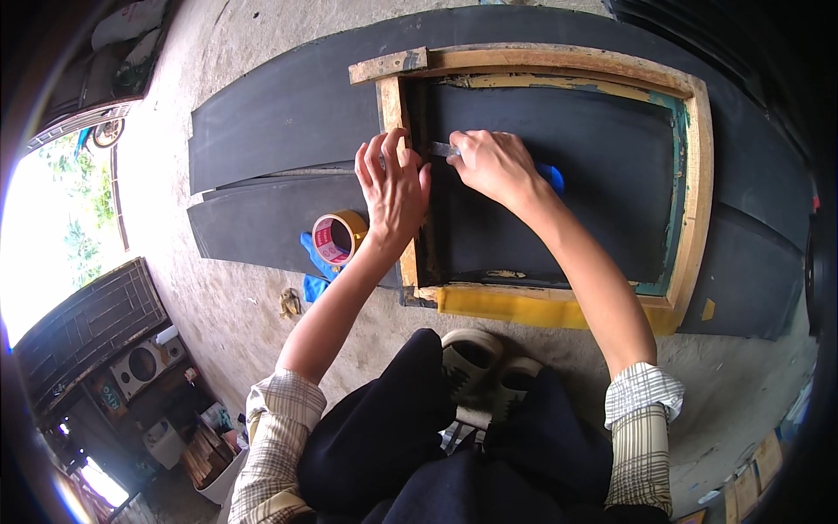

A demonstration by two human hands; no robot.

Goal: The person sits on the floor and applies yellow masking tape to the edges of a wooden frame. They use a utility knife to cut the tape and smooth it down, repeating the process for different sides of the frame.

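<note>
- Wood, pale and worn, for the rectangular frame (697, 175), lying flat on dark boards (262, 140) over a concrete floor (201, 79); left rail directly under the left hand, most of the rest off to the right, around and beneath the right forearm.
- Inside the frame, a black panel (576, 210), bordered by flaking green and yellow paint.
- Left hand (393, 188): unclasped, laid over the left rail, fingers spread and slightly bent, thumb out to the right.
- Right hand (496, 166): fingers closed around a flat silvery strip (444, 149), pointing left from the fingertips, near the left thumb.
- Blue piece (552, 177) just beside the right wrist, partly hidden; cannot tell whether joined to the strip.
- Yellow strip (515, 306) along the near rail.
- Near the left forearm, a roll of yellow tape (325, 240) with a pink-and-white core, overlapping blue cloth (312, 253).
- Lower left, well apart: white tub (223, 483) with reddish-brown wood pieces (205, 456); near it, a whitish container (163, 443), contents too dim to tell.
</note>
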